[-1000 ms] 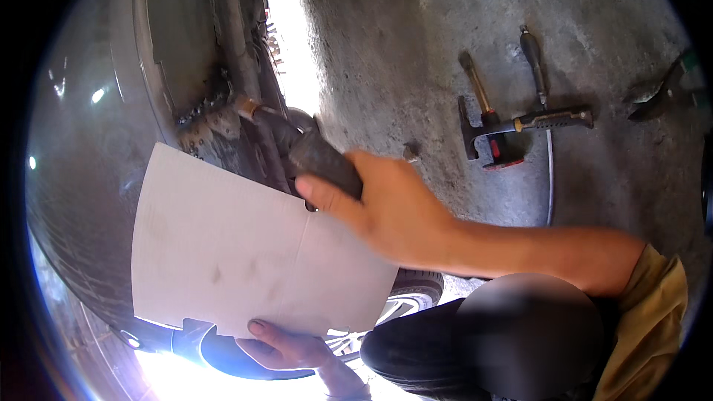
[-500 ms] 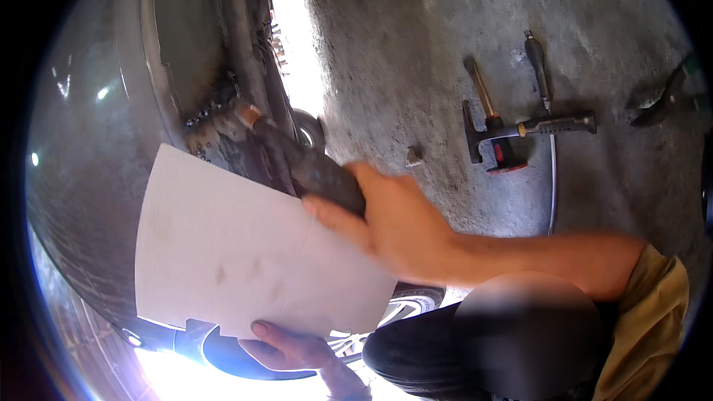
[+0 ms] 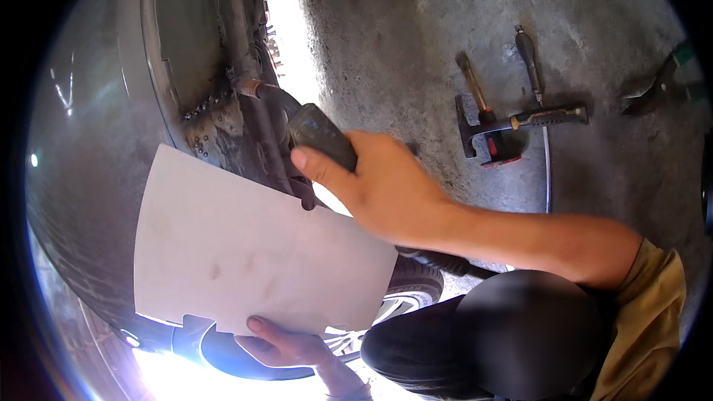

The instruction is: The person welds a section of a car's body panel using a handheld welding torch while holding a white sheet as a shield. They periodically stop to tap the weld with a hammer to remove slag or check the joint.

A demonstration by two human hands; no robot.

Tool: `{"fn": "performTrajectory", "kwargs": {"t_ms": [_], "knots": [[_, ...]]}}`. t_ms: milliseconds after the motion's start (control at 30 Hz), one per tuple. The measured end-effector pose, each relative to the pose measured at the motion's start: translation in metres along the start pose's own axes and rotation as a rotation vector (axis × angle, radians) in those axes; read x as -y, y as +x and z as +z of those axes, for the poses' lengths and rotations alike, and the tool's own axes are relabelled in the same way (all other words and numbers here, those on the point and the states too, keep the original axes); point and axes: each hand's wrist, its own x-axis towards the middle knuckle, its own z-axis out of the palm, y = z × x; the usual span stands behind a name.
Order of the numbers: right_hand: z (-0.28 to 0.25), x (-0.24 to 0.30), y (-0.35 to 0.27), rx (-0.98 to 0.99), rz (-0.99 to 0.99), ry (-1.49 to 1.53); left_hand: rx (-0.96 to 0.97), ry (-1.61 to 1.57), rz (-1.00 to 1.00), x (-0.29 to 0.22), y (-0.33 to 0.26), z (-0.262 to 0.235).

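My right hand [image 3: 394, 189] is closed around the dark handle of a welding torch [image 3: 321, 136]. Its copper-coloured nozzle points left, close to a scorched seam [image 3: 215, 108] with small weld beads on a grey car body panel [image 3: 89, 148]. A curved white sheet [image 3: 252, 252], looking like cardboard, lies across the panel below the torch. Low in view, my left hand [image 3: 286, 345] grips that sheet's lower edge, its thumb on the front and the other fingers partly hidden behind.
On the concrete floor [image 3: 401, 44] at right, a hammer [image 3: 520, 120] lies across a wooden-handled tool [image 3: 475, 85] and a dark-handled tool [image 3: 527, 56]. A dark metal tool [image 3: 653, 93] is at far right. A car wheel [image 3: 408, 293] stands behind the sheet, near my knee.
My right hand has moved upward with the welding torch, and the nozzle is now higher along the seam. The left hand and the sheet have hardly moved.
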Motion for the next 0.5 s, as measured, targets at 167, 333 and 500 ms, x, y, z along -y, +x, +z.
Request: {"fn": "performTrajectory", "kwargs": {"t_ms": [167,333,500], "knots": [[-0.001,-0.006,-0.010,0.051,0.018,0.018,0.007,-0.045,0.003,0.001,0.000,-0.001],[-0.002,-0.002,-0.001,0.071,0.050,0.048,0.006,0.014,0.003,-0.001,-0.004,0.002],[-0.005,-0.010,-0.007,0.086,0.017,0.051,0.012,-0.003,0.001,0.002,-0.002,0.004]]}}
